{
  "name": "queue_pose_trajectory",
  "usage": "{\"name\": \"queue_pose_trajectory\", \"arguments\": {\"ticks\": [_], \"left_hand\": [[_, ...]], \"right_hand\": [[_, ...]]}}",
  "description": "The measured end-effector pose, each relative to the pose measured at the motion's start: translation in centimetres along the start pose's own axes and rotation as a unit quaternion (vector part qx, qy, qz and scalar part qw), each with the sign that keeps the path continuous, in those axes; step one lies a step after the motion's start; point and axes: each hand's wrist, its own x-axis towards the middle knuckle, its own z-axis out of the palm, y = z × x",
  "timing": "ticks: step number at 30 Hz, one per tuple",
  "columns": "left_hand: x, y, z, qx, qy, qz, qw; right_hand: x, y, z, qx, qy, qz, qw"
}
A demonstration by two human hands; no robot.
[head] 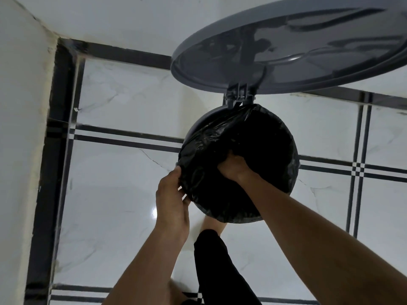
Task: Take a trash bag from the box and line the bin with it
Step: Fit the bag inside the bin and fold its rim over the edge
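trash bag [220,137] | both hands gripping it | marble-tile floor [123,102], white wall [19,106]

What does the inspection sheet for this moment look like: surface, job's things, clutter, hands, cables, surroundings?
Surface: glossy white floor with dark stripes.
Job's things: black trash bag draped over the bin's rim, except a grey stretch at the upper left; lid hinged open; box not in view.
Clutter: nothing seen.
Hands: left hand grips the bag's edge at the rim; right hand reaches inside the bag, fingers hidden.
Cables: nothing seen.
Surroundings: white wall on the left; the person's foot below the bin.
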Motion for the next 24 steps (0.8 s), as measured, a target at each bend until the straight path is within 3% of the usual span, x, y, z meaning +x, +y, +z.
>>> {"name": "queue_pose_trajectory", "arguments": {"ticks": [3,8,11,15,18,20,22,24], "left_hand": [[0.2,-0.5,-0.1,-0.007,0.024,0.012,1.0],[0.6,-1.0,-0.6,0.057,0.071,0.024,0.996],[0.1,-0.5,-0.3,0.178,0.12,0.133,0.968],[0.0,1.5,0.7,0.341,0.042,0.344,0.874],[1.6,3.8,2.1,0.447,0.01,0.392,0.804],[2.8,5.2,3.1,0.528,0.0,0.422,0.737],[4.2,6.3,3.8,0.575,-0.019,0.467,0.672],[5.1,7.0,4.3,0.601,-0.047,0.496,0.625]], "right_hand": [[1.0,-0.2,-0.3,-0.002,-0.042,-0.004,0.999],[0.7,-0.3,0.2,0.007,-0.039,-0.043,0.998],[-1.4,-0.5,-0.5,0.042,-0.031,-0.041,0.998],[-5.1,0.1,-2.0,0.072,0.041,-0.065,0.994],[-7.4,1.5,-3.2,0.083,0.113,-0.131,0.981],[-8.5,2.6,-4.0,0.131,0.254,-0.174,0.942],[-9.2,3.6,-5.4,0.153,0.411,-0.19,0.878],[-9.5,4.3,-7.3,0.167,0.488,-0.177,0.838]]}}
